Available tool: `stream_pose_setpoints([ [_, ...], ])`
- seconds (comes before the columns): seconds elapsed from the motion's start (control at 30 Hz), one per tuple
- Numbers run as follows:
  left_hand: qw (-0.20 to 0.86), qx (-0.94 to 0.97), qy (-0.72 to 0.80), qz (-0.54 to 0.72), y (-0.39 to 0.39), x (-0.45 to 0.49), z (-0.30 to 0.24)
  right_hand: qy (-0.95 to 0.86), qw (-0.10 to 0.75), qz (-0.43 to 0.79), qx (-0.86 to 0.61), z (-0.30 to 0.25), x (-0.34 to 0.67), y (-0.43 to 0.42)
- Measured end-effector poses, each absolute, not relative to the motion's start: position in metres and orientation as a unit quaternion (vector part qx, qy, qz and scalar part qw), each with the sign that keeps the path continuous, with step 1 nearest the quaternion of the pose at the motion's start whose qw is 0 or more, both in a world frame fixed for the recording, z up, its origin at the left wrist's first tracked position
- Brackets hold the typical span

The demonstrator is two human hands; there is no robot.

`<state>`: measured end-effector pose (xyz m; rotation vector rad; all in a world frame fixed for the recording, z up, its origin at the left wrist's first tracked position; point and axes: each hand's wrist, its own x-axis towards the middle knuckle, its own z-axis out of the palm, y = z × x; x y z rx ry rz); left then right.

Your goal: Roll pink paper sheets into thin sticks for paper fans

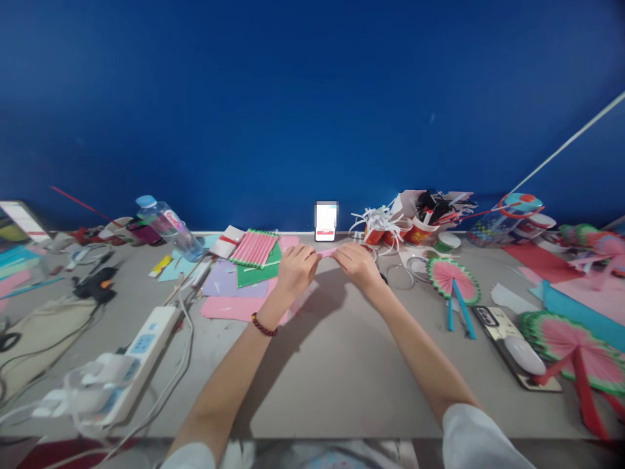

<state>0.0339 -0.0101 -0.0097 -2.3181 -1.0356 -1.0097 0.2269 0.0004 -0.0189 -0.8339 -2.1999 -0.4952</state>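
Observation:
My left hand (295, 268) and my right hand (359, 265) are stretched out over the grey table (332, 365), close together. Both pinch a small folded strip of pink paper (326, 253) between their fingertips, one at each end. A dark red bead bracelet (263, 326) circles my left wrist. Under my left hand lie pink, lilac and green paper sheets (239, 286). Just behind the strip, a phone (325, 221) stands upright against the blue wall.
A water bottle (168, 227), a glue gun (95, 286) and a white power strip (131, 365) with cables fill the left. A pleated pink stack (254, 247) lies near the sheets. Red cups (400, 231), tape rolls and pink paper fans (454, 280) crowd the right.

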Motion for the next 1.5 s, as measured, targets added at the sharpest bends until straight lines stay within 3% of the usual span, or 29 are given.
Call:
stream_pose_setpoints([
  [0.17,0.229,-0.850,-0.353,-0.315,-0.013,0.039,-0.012,-0.865,0.348,-0.173,-0.319,-0.017,0.223,-0.003],
  [0.43,0.162,-0.830,-0.378,-0.377,-0.006,0.030,-0.014,-0.857,0.379,-0.076,-0.341,-0.013,0.227,0.002],
  [0.93,0.139,-0.831,-0.376,-0.385,-0.004,0.026,-0.013,-0.843,0.415,-0.070,-0.335,-0.013,0.225,0.000],
  [1.27,0.212,-0.837,-0.370,-0.344,-0.014,0.039,-0.009,-0.852,0.366,-0.131,-0.352,-0.014,0.221,-0.006],
  [1.5,0.216,-0.815,-0.384,-0.377,-0.012,0.034,-0.009,-0.848,0.402,-0.102,-0.330,-0.004,0.224,-0.006],
])
